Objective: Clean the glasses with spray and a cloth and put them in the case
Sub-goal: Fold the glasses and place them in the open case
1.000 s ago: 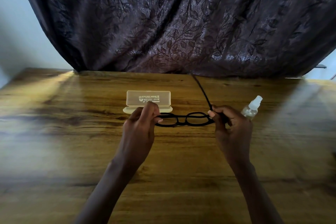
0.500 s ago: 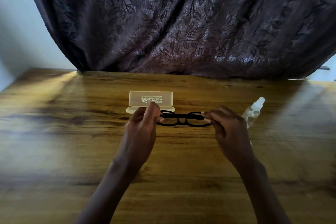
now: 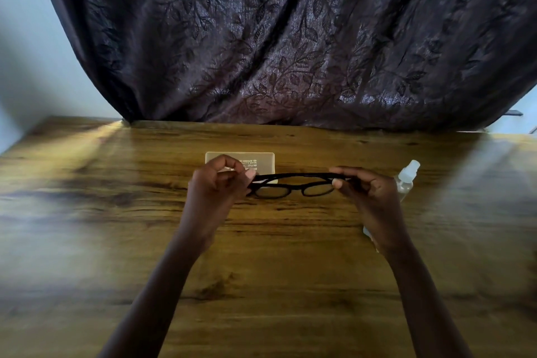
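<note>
2-handed pinch on glasses (image 3: 290, 175), left hand (image 3: 216, 187) overlapping case (image 3: 261, 160), right hand (image 3: 370, 190) part-hiding spray bottle (image 3: 406, 179)

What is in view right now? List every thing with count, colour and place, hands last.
glasses: one pair, black frame, held above the table between both hands
case: one, pale beige, on the table behind the left hand
spray bottle: one, clear with a white cap, on the table behind the right hand
table: one, brown wood grain, across the lower view
curtain: one, dark with a leaf pattern, hanging behind the table
wall: pale blue, at the far left
left hand: one, fingers pinch the glasses' left end
right hand: one, fingers pinch the glasses' right end
</note>
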The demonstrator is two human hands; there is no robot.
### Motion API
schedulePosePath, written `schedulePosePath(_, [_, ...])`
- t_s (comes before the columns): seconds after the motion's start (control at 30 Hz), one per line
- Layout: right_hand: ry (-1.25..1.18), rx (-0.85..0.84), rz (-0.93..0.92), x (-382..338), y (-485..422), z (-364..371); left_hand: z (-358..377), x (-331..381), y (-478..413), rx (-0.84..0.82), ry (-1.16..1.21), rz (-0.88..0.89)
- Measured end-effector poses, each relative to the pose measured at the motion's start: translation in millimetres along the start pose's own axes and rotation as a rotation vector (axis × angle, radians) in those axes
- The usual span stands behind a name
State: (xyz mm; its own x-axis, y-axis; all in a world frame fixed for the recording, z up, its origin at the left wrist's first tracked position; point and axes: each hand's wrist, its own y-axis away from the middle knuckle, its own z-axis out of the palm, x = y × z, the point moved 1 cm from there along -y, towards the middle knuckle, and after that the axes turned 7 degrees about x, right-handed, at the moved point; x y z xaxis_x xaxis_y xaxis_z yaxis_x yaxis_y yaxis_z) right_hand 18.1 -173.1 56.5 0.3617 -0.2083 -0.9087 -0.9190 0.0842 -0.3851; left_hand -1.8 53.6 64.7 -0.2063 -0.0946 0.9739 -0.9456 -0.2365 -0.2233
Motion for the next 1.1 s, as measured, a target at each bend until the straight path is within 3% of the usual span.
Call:
schedulePosePath(0.07, [-0.039,0.009,0.114,3.4,-1.0,0.3,-1.1,-5.4,1.1,-0.084,0.180,-0.126])
schedulePosePath(0.2, [-0.085,0.036,0.329,13.3,0.8,1.7,1.4,-15.8,2.5,-0.052,0.125,-0.149])
schedulePosePath(0.53, [-0.299,0.029,0.404,14.6,-24.1,21.1,-11.5,-16.5,-15.2,0.100,0.004,-0.130])
schedulePosePath(0.67, [-0.303,-0.063,0.433,9.4,-41.8,56.4,-15.0,-15.8,-35.7,0.180,0.063,-0.236])
schedulePosePath(0.97, [-0.011,-0.091,0.446,43.0,-29.3,75.9,-29.1,-53.9,-36.4,0.143,-0.139,-0.286])
schedulePosePath(1.1, [0.229,-0.407,0.319,51.0,-15.3,72.5,-36.1,-60.3,-22.7,0.058,-0.305,-0.205])
